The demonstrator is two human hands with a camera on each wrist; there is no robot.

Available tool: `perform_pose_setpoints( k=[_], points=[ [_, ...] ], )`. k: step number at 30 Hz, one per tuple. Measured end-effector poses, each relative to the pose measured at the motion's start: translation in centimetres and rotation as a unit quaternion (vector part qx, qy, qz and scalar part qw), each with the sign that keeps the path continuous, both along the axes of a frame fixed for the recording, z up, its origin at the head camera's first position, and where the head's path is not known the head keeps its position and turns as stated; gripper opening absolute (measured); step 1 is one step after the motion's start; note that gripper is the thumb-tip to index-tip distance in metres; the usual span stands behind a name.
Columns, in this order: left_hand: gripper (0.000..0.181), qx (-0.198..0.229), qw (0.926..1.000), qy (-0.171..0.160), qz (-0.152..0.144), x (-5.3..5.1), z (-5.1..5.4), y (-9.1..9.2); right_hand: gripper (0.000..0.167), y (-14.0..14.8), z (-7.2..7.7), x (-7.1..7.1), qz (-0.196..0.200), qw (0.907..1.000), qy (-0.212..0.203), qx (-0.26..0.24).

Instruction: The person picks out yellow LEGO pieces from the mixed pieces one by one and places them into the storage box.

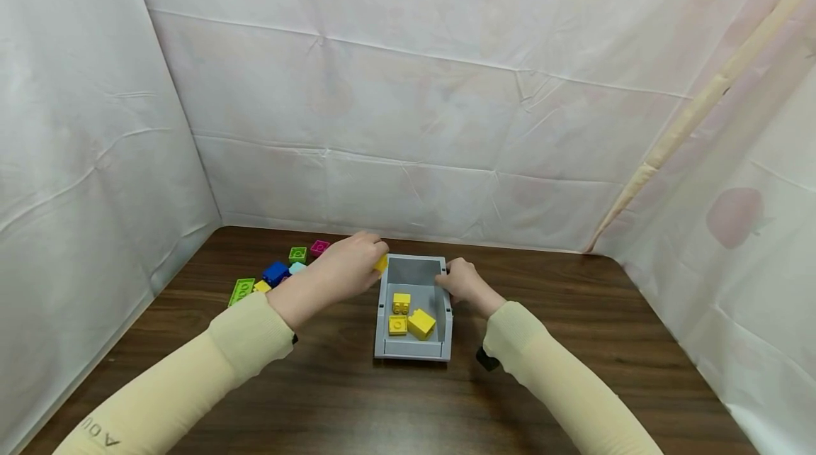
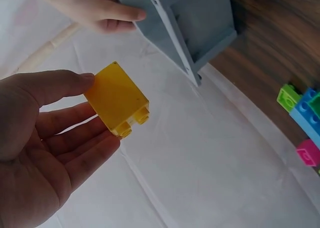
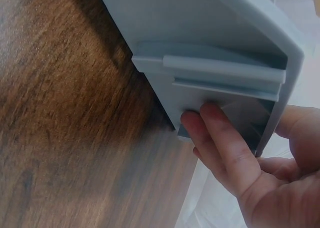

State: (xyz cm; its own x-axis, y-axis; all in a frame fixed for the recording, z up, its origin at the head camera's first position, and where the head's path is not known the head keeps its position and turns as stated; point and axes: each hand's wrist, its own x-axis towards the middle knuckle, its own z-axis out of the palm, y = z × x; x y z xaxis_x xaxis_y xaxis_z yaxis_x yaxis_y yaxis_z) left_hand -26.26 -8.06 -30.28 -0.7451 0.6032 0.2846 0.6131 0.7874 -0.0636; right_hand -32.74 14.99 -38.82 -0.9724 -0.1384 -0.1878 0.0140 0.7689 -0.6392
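A grey open bin (image 1: 413,350) stands on the wooden table with several yellow building blocks (image 1: 421,324) lying on its floor. Just left of the bin's far end, my left hand (image 1: 349,263) pinches a yellow building block (image 2: 117,97) between thumb and fingers; its studs show in the left wrist view. My right hand (image 1: 468,281) grips the bin's right wall near the far end. In the right wrist view two fingers (image 3: 225,138) press the outer face of that wall, and the thumb goes over its edge.
To the left lie loose blocks: a blue block (image 1: 276,273), a lime green block (image 1: 241,291), a smaller green block (image 1: 297,254), a magenta block (image 1: 320,247) and a yellow one (image 1: 262,286). White sheeting (image 1: 408,86) hangs behind the table (image 1: 574,341) and along both sides.
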Motion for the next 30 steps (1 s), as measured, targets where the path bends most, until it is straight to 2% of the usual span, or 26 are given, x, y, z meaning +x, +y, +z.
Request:
perform_pose_setpoints(
  k=[14,23,30],
  points=[
    [0.027,-0.019,0.9983,-0.022,-0.050,-1.0,0.2,2.3,0.017,0.2,0.1,0.0,-0.009,0.9999,0.001,-0.009],
    [0.028,-0.022,0.9972,-0.031,-0.065,-1.4,-0.4,3.8,0.017,0.3,0.1,0.2,-0.007,0.9999,0.003,-0.008],
    [0.030,-0.038,0.9954,-0.036,-0.080,-1.6,-1.2,5.1,0.023,0.5,0.1,0.4,-0.003,0.9999,0.014,-0.008]
  ],
)
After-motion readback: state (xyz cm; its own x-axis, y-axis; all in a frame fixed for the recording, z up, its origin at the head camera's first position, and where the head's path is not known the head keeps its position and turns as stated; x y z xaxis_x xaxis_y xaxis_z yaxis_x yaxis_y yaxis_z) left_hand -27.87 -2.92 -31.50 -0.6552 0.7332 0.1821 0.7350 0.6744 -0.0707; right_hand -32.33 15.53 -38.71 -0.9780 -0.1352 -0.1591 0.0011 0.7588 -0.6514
